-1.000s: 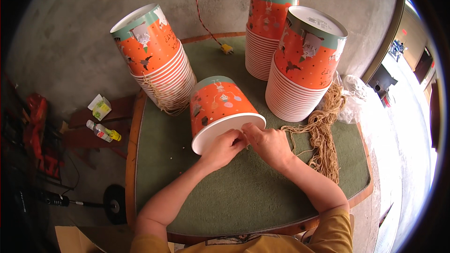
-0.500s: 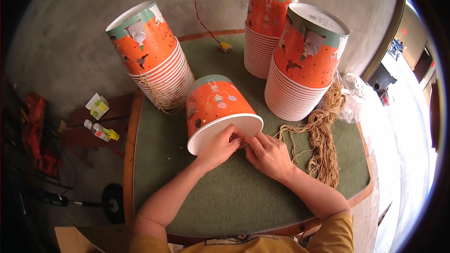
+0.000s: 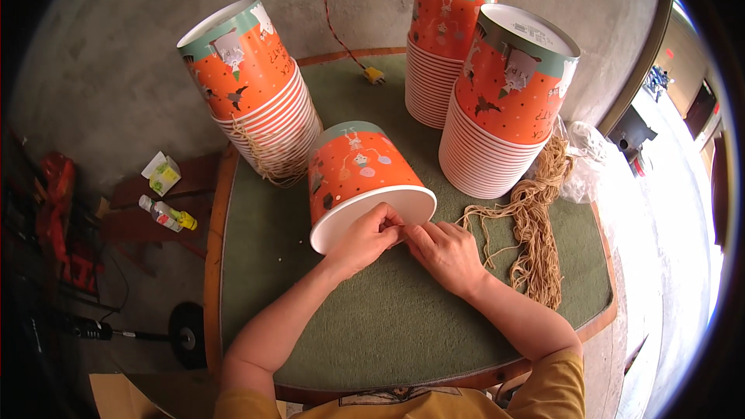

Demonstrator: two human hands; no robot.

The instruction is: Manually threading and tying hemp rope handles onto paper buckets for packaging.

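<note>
Head view: orange paper bucket (image 3: 361,178) lies on its side at mid green table (image 3: 403,326), white rim toward the person; left hand (image 3: 363,237) curled on the near rim, fingertips pinched shut there; right hand (image 3: 446,252) beside it, fingers bent, touching the rim; whether a string is pinched between them, cannot tell. Three stacks of like buckets: tilted left stack (image 3: 252,89), far stack (image 3: 446,39), right stack (image 3: 504,97); tan cord bundle (image 3: 535,225) right of the hands; yellow-green carton (image 3: 161,174) and small bottle (image 3: 167,213) off the table, left. Versus 0.5 s ago: hands have closed together at the rim; bucket barely shifted.
</note>
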